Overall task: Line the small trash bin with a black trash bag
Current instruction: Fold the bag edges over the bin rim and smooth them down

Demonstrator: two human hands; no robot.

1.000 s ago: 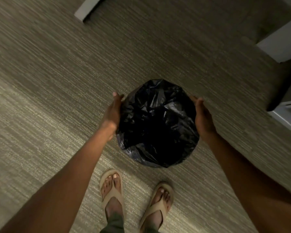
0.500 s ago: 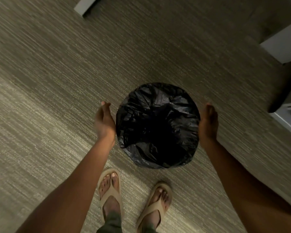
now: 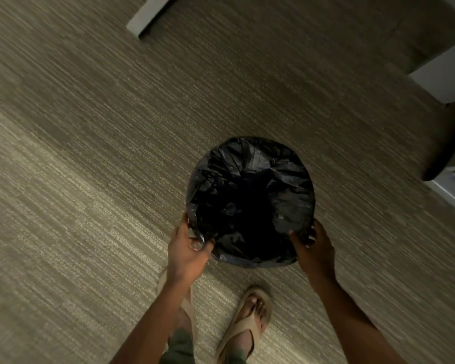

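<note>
Both hands are on the near rim now: the left hand (image 3: 187,254) pinches the black trash bag (image 3: 250,200), the right hand (image 3: 314,249) clamps the opposite side. The bag covers the bin completely, standing on the carpet (image 3: 90,179) just ahead of the sandals (image 3: 247,321).

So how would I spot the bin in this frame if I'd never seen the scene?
Start from the striped grey-beige carpet that fills the view, then look just ahead of the sandals near the bottom centre. The bin stands there, round, seen from above, gripped low by the left hand and right hand. It is the only black, crinkled, glossy thing, lined with a bag.
</note>
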